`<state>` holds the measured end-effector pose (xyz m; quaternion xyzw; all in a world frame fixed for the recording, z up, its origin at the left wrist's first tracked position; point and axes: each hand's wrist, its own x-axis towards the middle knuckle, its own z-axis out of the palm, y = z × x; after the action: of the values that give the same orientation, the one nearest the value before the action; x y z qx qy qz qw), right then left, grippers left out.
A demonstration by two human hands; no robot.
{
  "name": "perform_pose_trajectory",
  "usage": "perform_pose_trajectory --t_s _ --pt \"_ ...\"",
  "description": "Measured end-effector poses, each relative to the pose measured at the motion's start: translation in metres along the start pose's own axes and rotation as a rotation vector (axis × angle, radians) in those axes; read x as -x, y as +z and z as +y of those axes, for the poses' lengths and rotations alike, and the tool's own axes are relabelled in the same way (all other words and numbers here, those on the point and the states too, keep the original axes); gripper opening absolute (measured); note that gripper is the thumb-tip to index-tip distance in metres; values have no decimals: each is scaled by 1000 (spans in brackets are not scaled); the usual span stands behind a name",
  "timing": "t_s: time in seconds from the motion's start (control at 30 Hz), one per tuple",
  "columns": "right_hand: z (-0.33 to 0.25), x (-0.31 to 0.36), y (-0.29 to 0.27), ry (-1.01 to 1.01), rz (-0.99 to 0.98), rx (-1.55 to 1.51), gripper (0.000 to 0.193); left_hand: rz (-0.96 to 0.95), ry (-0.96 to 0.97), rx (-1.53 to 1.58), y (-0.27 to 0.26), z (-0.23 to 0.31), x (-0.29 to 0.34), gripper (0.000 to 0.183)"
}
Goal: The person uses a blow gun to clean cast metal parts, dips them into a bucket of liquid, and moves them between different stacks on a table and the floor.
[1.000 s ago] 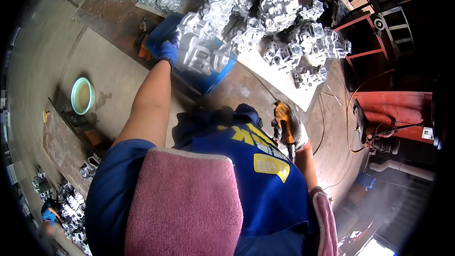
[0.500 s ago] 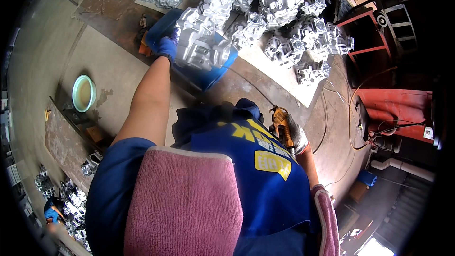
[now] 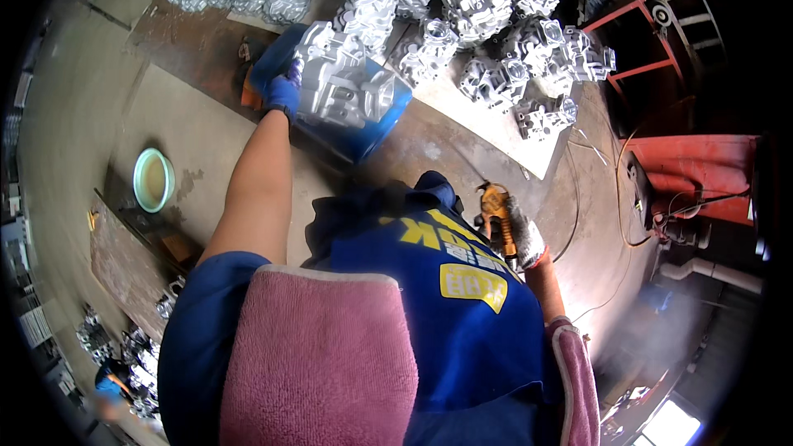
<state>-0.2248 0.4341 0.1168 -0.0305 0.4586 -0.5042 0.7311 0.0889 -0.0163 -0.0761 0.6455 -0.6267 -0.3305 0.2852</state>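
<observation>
Stacked silver castings (image 3: 479, 4) lie beyond both hands, the nearest right of the left hand's load. Blue bin (image 3: 387, 122) under and just right of left hand (image 3: 283, 95), its opening partly hidden. Silver casting (image 3: 339, 83) directly right of left hand, above the bin; gloved fingers closed on its near-left edge. Whether it also rests on the rim: cannot tell. Right hand (image 3: 527, 239), gloved, well apart, wrapped around an orange blow gun (image 3: 497, 211); trigger finger unclear. Thin nozzle (image 3: 471, 170) runs forward-left from that hand toward the casting.

Judgement: bulky part, one-handed; grip should be firm, wrist straight. Nozzle best angled off the left fingers, away from the body.
</observation>
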Motion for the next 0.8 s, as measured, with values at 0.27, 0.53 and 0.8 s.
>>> perform_pose_trajectory --t_s 0.27,0.53,0.8 --pt "-18 0 44 -193 449 576 63 -67 -122 237 -12 27 15 44" --pt "-16 1 52 -87 510 720 60 -83 -81 90 -12 -4 -5 45" --pt "-18 -13 54 -81 584 787 62 -82 -111 147 -3 -7 -11 48"
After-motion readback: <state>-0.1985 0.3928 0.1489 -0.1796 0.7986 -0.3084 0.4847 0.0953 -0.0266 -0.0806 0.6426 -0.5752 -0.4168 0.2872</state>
